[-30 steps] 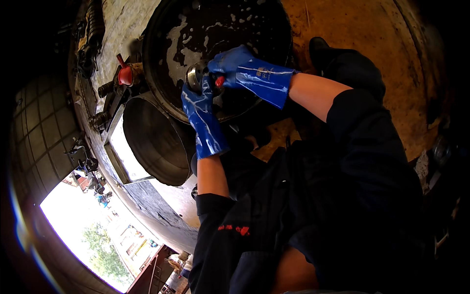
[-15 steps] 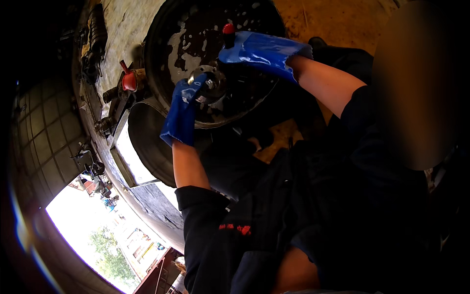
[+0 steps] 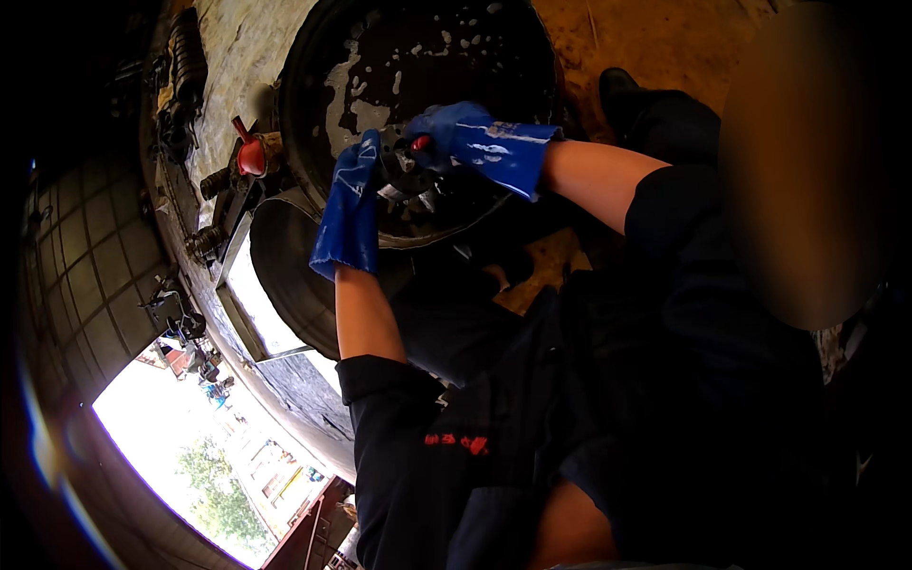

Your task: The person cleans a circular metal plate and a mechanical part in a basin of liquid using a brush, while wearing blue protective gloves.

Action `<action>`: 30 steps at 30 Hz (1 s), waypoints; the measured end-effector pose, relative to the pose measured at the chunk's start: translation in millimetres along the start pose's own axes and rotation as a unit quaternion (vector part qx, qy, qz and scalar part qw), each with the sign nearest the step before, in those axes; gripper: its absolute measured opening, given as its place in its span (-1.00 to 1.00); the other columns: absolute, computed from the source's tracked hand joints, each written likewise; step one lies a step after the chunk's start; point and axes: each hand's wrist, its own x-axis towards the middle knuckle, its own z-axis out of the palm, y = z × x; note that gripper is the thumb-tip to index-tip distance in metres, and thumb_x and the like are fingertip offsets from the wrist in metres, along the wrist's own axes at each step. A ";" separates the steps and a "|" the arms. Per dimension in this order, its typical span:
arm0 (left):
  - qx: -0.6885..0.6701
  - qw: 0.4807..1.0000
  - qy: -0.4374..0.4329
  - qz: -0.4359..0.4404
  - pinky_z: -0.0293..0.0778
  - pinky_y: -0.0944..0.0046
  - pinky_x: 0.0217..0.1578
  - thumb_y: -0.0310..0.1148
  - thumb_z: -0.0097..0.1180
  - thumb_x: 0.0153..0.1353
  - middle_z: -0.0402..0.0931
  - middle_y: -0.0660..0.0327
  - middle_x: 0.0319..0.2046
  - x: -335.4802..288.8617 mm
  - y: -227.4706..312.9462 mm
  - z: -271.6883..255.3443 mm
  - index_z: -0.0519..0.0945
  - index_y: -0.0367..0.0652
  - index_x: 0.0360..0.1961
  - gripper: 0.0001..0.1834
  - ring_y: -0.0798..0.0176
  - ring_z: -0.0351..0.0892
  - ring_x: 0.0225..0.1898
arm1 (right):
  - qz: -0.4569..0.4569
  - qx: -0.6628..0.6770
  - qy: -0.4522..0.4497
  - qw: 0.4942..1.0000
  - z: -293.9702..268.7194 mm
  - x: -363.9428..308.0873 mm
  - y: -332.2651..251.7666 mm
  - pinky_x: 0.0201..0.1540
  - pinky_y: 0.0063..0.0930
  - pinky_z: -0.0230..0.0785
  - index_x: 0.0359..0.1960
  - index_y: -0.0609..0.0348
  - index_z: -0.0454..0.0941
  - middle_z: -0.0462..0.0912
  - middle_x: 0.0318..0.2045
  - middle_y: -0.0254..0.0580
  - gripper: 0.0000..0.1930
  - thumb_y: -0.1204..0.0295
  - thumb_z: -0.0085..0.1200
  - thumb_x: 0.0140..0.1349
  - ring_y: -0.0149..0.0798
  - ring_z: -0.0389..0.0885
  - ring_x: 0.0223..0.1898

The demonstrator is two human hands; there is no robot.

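Both my hands wear wet blue rubber gloves and work over a round black tub (image 3: 302,59) of dark liquid with patches of foam. My left hand (image 3: 350,195) grips a round, dark metal part (image 3: 408,179) by its left side, near the tub's close edge. My right hand (image 3: 480,142) is closed around a dark tool with a red end (image 3: 421,143) and holds it against the part's upper right. The tool's working end is hidden, so its kind is unclear.
Left of the tub is a red-handled thing (image 3: 251,155) beside dark metal fittings. A large dark cylindrical container (image 3: 285,271) stands close below the tub. Coiled dark metal parts (image 3: 187,52) lie at the upper left. A dark boot (image 3: 619,85) rests on the brown floor at right.
My right hand has come down and left with the red-ended tool, from above the tub onto the metal part. My left hand stays on the part, nearly in place.
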 end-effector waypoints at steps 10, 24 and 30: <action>-0.038 0.999 -0.002 0.018 0.55 0.26 -0.22 -0.01 0.31 0.39 0.68 0.15 -0.28 -21.6 21.1 12.0 0.67 -0.39 -0.02 -0.46 0.28 0.65 -0.27 | -0.072 0.158 -0.012 0.985 -21.2 -16.5 35.8 -0.03 -0.24 0.50 0.03 0.02 0.70 0.76 -0.17 -0.09 -0.65 0.12 0.09 0.37 -0.12 0.73 -0.14; 0.004 0.976 0.160 0.149 0.62 0.09 -0.04 -0.08 0.43 0.26 0.74 0.00 -0.15 -71.1 -28.1 39.1 0.63 -0.33 0.09 -0.43 0.04 0.76 -0.14 | 0.096 -0.062 -0.134 0.984 -7.4 14.6 -22.3 -0.02 -0.22 0.65 -0.02 -0.19 0.69 0.76 -0.11 -0.34 -0.72 0.14 0.26 0.26 -0.14 0.77 -0.09; 0.070 0.943 0.321 0.057 0.62 0.00 -0.04 0.03 0.37 0.24 0.75 0.00 -0.13 -109.2 13.0 80.2 0.64 -0.24 0.08 -0.41 -0.04 0.77 -0.10 | 0.188 -0.076 0.064 0.977 -35.9 13.8 -7.8 0.02 -0.20 0.66 0.06 -0.13 0.69 0.80 -0.14 -0.24 -0.66 0.06 0.17 0.37 -0.13 0.79 -0.05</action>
